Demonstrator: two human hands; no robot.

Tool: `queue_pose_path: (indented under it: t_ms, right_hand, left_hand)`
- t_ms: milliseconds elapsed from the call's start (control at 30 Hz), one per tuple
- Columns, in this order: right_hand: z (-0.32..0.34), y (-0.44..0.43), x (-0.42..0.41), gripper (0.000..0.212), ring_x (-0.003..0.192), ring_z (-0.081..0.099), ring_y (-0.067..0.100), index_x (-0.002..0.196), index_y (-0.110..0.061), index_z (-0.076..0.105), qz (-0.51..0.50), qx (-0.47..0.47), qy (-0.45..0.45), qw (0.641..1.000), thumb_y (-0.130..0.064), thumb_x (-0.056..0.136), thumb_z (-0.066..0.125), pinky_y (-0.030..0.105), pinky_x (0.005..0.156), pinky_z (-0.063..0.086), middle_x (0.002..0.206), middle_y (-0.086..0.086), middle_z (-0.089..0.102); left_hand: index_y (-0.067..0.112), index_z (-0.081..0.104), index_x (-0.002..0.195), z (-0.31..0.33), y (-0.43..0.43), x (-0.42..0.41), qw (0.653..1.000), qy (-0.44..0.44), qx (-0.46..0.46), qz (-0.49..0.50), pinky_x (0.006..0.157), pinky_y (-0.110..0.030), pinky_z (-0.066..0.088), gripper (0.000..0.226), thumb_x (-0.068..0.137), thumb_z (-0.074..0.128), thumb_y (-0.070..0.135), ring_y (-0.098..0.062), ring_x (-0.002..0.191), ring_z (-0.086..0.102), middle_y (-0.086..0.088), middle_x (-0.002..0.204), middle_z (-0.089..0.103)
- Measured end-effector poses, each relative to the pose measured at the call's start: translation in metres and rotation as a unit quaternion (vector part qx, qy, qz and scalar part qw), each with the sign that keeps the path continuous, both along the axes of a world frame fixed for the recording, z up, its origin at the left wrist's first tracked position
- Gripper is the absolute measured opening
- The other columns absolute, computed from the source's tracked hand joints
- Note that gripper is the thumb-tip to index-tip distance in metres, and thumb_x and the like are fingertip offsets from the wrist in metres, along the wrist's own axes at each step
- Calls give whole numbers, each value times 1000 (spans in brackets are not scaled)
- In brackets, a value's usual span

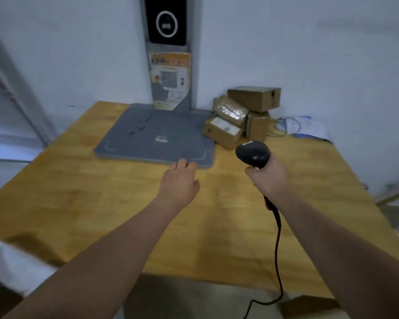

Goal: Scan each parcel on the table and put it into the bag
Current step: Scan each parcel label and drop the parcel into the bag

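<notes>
Four parcels [242,116], 1 scanner [253,153], R hand [268,180].

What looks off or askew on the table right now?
The brown cardboard parcels sit in a loose heap in the wooden table's far right corner, the plastic-wrapped parcel tilted across the others. Nothing looks spilled or damaged.

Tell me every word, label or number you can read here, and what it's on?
None can be read.
Orange poster on the grey post: print and code square blurred.
White label on a parcel: too small.
Screen: a ring symbol only.
Grey mat: pale mark, no letters.
</notes>
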State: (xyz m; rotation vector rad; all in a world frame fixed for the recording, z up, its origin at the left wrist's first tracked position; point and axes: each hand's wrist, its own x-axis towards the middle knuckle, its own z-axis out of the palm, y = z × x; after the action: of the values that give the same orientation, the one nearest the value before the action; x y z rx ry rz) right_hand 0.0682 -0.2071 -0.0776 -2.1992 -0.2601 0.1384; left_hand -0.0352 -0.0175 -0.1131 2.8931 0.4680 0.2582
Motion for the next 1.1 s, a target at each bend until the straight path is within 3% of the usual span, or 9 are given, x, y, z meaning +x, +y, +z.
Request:
queue_pose_path:
  t_ms: [100, 233, 400, 500, 667, 833, 900, 967, 1100]
  right_hand:
    - [7, -25, 37, 32, 71, 59, 15, 112, -18, 51, -10, -6, -21, 1000, -18, 83, 64, 27, 55, 42, 81, -2, 60]
    - [5, -39, 80, 35, 78, 65, 22, 111, -18, 56, -21, 3, -47, 999, -23, 79, 70, 38, 69, 54, 82, 0, 65]
    - [6, -22, 134, 23, 73, 60, 14, 98, -23, 56, -11, 11, -69, 998, -25, 82, 71, 29, 58, 44, 77, -4, 62]
    - [14, -1, 173, 21, 76, 62, 19, 94, -25, 53, -11, 15, -82, 996, -27, 83, 71, 35, 64, 49, 78, -4, 63]
    - [35, 32, 249, 36, 90, 59, 17, 107, -25, 53, -5, -4, -97, 995, -40, 81, 73, 35, 78, 50, 95, -3, 64]
    - [55, 65, 333, 27, 87, 61, 20, 96, -19, 53, 32, -80, -100, 991, -33, 83, 73, 27, 63, 44, 88, 0, 60]
    - [60, 78, 367, 28, 94, 61, 27, 90, -17, 51, 19, -163, -109, 980, -37, 83, 69, 36, 77, 51, 96, 7, 61]
    - [66, 91, 404, 30, 104, 56, 30, 91, -18, 48, 4, -223, -110, 969, -40, 82, 66, 42, 95, 46, 108, 10, 58]
    - [77, 112, 473, 35, 105, 57, 29, 93, -18, 55, 38, -203, -8, 979, -41, 74, 73, 47, 101, 44, 108, 9, 60]
  left_hand:
    - [17, 42, 139, 2, -16, 43, 1000, 5, -16, -17, 94, -34, 44, 44, 98, 48, 31, -25, 120, 44, -6, 131, 45]
    - [16, 39, 142, 3, -18, 86, 999, 16, -47, -20, 96, -35, 42, 46, 99, 47, 31, -26, 119, 43, -7, 132, 44]
    - [16, 37, 142, 4, 13, 140, 995, 29, -95, -4, 98, -36, 40, 47, 100, 46, 34, -28, 126, 39, -8, 138, 40]
    - [14, 34, 144, 7, 40, 178, 990, 28, -137, 11, 102, -38, 37, 52, 100, 47, 37, -30, 129, 38, -10, 141, 37]
    - [12, 37, 142, 16, 74, 256, 970, 19, -239, 41, 100, -37, 37, 58, 96, 51, 44, -30, 127, 41, -13, 141, 37]
    - [10, 38, 140, 33, 86, 350, 951, 5, -302, 60, 100, -37, 34, 61, 95, 51, 48, -34, 131, 37, -17, 143, 34]
    - [10, 35, 143, 35, 90, 385, 949, 7, -306, 73, 106, -40, 31, 66, 94, 49, 53, -35, 134, 34, -18, 146, 33]
    - [12, 33, 146, 33, 96, 420, 942, 16, -320, 94, 110, -41, 30, 72, 93, 46, 59, -35, 136, 33, -19, 148, 33]
    - [13, 29, 149, 17, 114, 472, 919, 64, -357, 154, 111, -45, 33, 86, 88, 40, 72, -36, 136, 36, -18, 151, 34]
